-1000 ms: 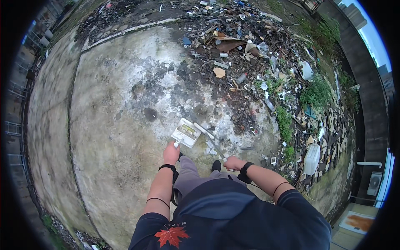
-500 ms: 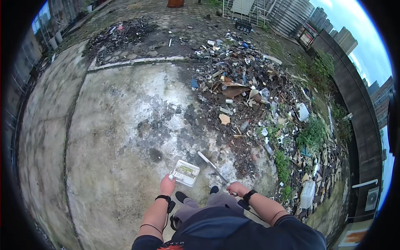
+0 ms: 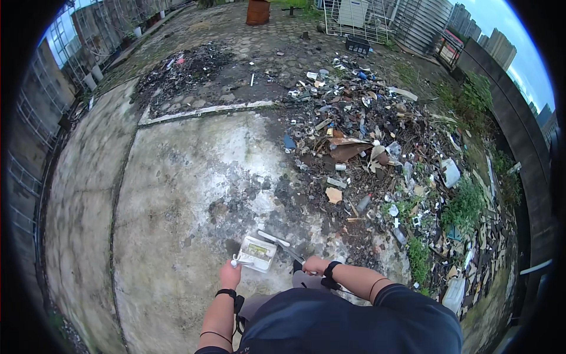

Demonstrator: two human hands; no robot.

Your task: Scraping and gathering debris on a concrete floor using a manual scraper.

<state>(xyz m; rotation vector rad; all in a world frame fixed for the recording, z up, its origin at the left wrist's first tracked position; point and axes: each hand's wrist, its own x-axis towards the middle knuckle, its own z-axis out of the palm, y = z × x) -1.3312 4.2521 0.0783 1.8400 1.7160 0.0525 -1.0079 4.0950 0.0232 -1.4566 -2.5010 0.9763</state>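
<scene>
Weathered, stained concrete spreads beneath two hands. The left grip is closed around the handle of one white dustpan, held out in front of the body; inside it shows one yellowish-green patch, too small to identify. The right grip clasps one grey-handled brush, its white head just beside the pan. Farther out lie two debris heaps, the larger at right, one translucent white jug, one black crate, contents unclear, and one rusty drum.

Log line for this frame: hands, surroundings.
left hand: grips white dustpan | right hand: grips white-headed tool | ahead-right: litter heap
</scene>
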